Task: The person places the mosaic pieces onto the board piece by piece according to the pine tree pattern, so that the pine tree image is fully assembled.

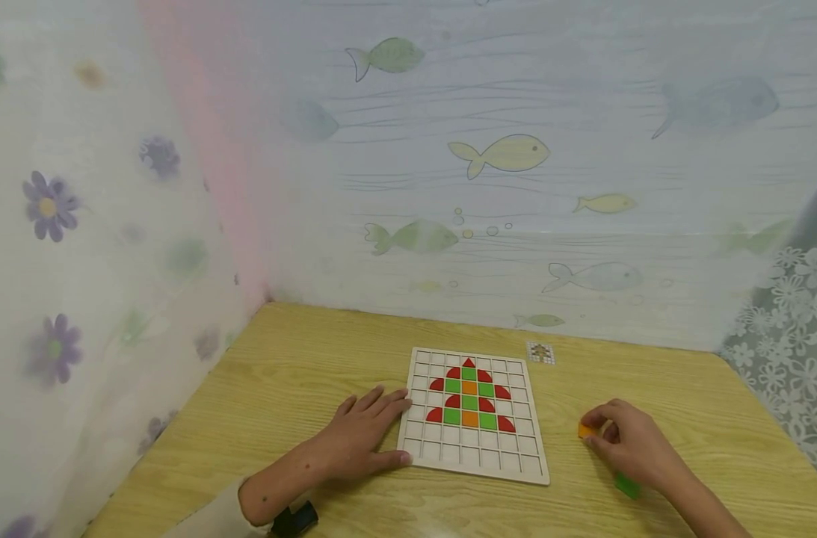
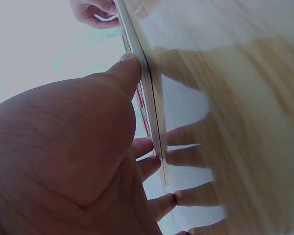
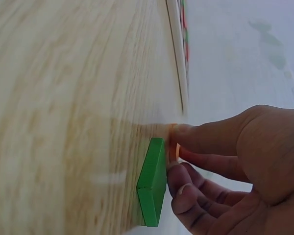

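A pale wooden grid board (image 1: 451, 454) lies on the table with red, green and orange tiles set in a tree shape. My left hand (image 1: 357, 437) rests flat beside it, fingers spread, with thumb and fingertips touching the board's left edge. To the right of the board, my right hand (image 1: 629, 442) pinches an orange tile (image 1: 586, 430) between thumb and fingers, at the tabletop. A green tile (image 3: 153, 183) lies on the table just beside that hand, partly hidden beneath it in the head view.
A small printed pattern card (image 1: 540, 353) lies past the board's far right corner. Behind the wood-grain table (image 1: 300, 351) hang a fish-print curtain (image 1: 408, 291) and, at the left, a flower-print one (image 1: 112, 299). A dark strap (image 1: 295, 518) circles my left wrist.
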`<state>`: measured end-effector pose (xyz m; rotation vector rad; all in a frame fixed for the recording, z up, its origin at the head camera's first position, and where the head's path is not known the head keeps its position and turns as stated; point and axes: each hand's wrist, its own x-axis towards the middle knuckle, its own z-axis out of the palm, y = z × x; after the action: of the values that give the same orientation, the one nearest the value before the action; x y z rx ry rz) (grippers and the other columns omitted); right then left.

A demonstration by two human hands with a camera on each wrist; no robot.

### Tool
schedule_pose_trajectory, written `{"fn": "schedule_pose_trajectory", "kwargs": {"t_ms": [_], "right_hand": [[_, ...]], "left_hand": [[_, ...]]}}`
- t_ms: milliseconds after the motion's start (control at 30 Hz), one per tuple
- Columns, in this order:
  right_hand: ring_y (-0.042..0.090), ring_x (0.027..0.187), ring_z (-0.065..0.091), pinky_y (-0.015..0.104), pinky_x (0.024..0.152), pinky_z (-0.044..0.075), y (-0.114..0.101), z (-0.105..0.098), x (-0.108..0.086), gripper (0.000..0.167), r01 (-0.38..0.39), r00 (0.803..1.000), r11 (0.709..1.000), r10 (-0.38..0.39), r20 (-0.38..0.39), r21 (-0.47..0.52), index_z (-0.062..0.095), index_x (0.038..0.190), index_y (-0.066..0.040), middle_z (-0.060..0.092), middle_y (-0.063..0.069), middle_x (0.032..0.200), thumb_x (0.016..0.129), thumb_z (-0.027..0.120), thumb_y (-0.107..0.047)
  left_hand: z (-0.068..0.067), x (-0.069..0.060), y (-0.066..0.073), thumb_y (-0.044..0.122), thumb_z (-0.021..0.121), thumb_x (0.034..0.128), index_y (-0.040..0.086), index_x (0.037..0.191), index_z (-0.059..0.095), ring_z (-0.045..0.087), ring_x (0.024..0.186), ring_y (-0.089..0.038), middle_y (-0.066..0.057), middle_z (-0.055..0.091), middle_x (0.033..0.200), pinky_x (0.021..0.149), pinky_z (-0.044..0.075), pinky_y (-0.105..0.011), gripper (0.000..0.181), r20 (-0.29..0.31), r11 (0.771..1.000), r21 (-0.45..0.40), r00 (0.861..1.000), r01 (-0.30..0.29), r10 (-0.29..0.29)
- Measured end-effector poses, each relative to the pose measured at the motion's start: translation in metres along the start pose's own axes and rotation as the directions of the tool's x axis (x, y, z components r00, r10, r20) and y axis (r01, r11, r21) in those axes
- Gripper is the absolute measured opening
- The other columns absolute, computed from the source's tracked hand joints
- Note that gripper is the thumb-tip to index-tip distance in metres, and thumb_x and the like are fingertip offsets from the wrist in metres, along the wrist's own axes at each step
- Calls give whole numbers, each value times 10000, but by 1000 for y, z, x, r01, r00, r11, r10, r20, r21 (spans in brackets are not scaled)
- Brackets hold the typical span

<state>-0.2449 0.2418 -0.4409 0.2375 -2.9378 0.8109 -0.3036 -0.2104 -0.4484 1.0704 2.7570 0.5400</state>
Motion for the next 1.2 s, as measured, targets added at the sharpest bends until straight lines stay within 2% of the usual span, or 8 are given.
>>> {"fn": "schedule_pose_trajectory", "kwargs": {"t_ms": [467, 700, 833, 967, 1067, 1200], "right_hand": [[35, 737, 570, 267, 637, 516, 1, 2, 0, 152, -7, 1000, 1000, 6, 21, 16, 755, 1056, -75, 668, 20, 1016, 917, 815, -59], [55, 763, 607, 264, 659, 541, 2, -2, -2, 223, -25, 1000, 1000, 25, 13, -7, 746, 1104, -27, 694, 21, 1025, 916, 835, -105], [82, 774, 622, 274, 666, 545, 4, -8, -8, 270, -74, 995, 997, 74, 60, -8, 727, 1129, 3, 707, 22, 1031, 938, 825, -161], [70, 773, 626, 275, 667, 546, 9, -14, -16, 278, -112, 985, 994, 111, 130, -1, 725, 1103, -11, 700, -5, 979, 961, 807, -236], [31, 764, 610, 271, 663, 542, 14, -20, -23, 269, -94, 976, 995, 87, 198, 27, 719, 1078, -27, 683, -13, 936, 965, 801, -257], [-1, 750, 569, 272, 649, 525, 20, -27, -30, 301, -30, 961, 997, 8, 275, 78, 695, 1087, -33, 657, 2, 931, 954, 815, -274]], "left_hand": [[-1, 0, 0, 584, 647, 1018, 174, 1658, 374, 232, 1604, -407, -39, 305, 1738, 1198, 233, -737, 808, 3, 1000, -1, 1000, 1, -1], [-1, 0, 0, 598, 639, 1017, 182, 1664, 364, 226, 1607, -404, -25, 295, 1743, 1206, 226, -729, 817, 6, 1000, -2, 1000, 3, -3], [-1, 0, 1, 595, 637, 1019, 179, 1665, 362, 221, 1608, -405, -30, 292, 1744, 1206, 220, -733, 816, 7, 1000, -5, 1000, 2, -2], [0, 0, 0, 592, 636, 1021, 177, 1665, 361, 218, 1609, -404, -34, 289, 1745, 1204, 222, -734, 814, 6, 1000, -5, 1000, 3, -3], [0, 0, 0, 591, 636, 1022, 177, 1666, 359, 217, 1609, -405, -32, 290, 1744, 1204, 226, -732, 814, 7, 1000, -6, 1000, 2, -2], [1, 0, -1, 587, 638, 1023, 178, 1665, 360, 219, 1608, -409, -32, 294, 1743, 1202, 230, -732, 810, 4, 1000, -5, 1000, 3, -3]]}}
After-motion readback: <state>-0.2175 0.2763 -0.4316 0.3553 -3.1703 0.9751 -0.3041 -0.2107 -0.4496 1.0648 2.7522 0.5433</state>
